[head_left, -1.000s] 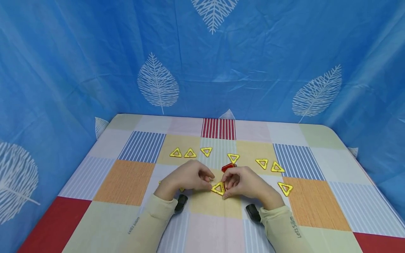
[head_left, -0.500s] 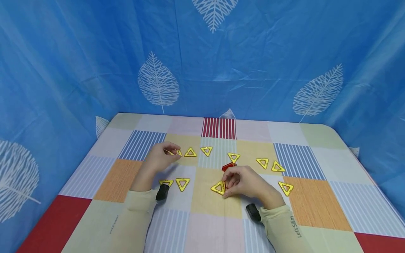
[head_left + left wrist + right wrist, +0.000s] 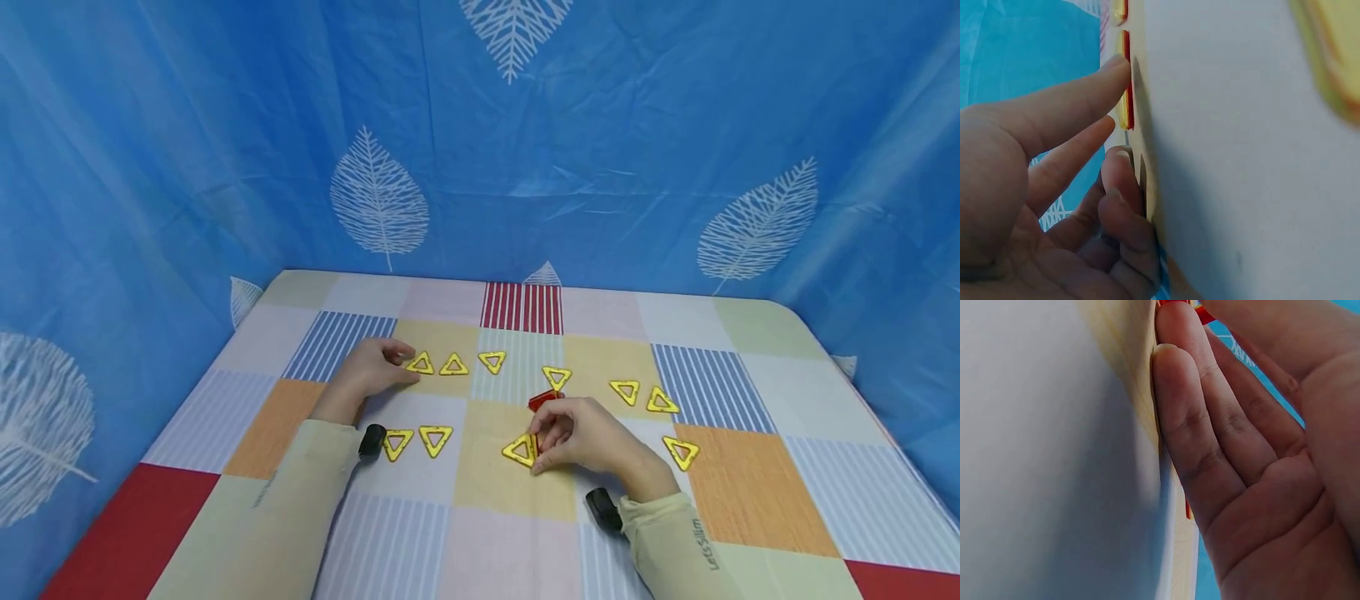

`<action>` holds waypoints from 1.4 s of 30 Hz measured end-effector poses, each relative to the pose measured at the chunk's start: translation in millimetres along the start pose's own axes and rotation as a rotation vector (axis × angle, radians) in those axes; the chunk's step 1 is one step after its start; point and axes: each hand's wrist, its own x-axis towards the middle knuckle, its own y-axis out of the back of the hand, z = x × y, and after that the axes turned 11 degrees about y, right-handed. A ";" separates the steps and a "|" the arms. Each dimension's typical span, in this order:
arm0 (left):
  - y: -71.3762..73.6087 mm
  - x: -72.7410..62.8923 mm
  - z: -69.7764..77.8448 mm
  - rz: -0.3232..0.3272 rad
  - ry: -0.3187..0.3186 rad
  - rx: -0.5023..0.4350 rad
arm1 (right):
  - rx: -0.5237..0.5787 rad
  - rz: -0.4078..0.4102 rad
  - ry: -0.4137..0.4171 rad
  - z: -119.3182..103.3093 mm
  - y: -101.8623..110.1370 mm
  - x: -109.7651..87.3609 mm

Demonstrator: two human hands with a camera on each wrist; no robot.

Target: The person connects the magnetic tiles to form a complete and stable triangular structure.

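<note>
My left hand [image 3: 371,367] is at the back left, thumb and fingers on either side of the left corner of a flat yellow triangular tile [image 3: 422,364]. In the left wrist view, the thumb overlaps this tile [image 3: 1125,94], whose edge shows a red layer under the yellow. My right hand [image 3: 581,433] rests at the middle of the table, pinching a thin red piece along the right edge of another yellow triangular tile [image 3: 517,451]. The fingers hide most of that red piece. In the right wrist view, red edges [image 3: 1207,315] show beyond the fingertips.
More yellow triangles lie in a back row, including one triangle [image 3: 453,365] beside the left hand. Two triangles [image 3: 435,439] lie near the left wrist. A red piece [image 3: 545,400] sits just behind the right hand. A blue leaf-print curtain [image 3: 525,167] surrounds the patchwork-covered table.
My left hand has left the middle triangle and moved to the back left, to the leftmost tile of the back row. The right hand stays in place at its tile.
</note>
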 end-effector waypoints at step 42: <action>-32.2 -51.4 42.5 -0.242 -0.270 -0.087 | 0.020 0.007 -0.003 2.4 0.4 -1.9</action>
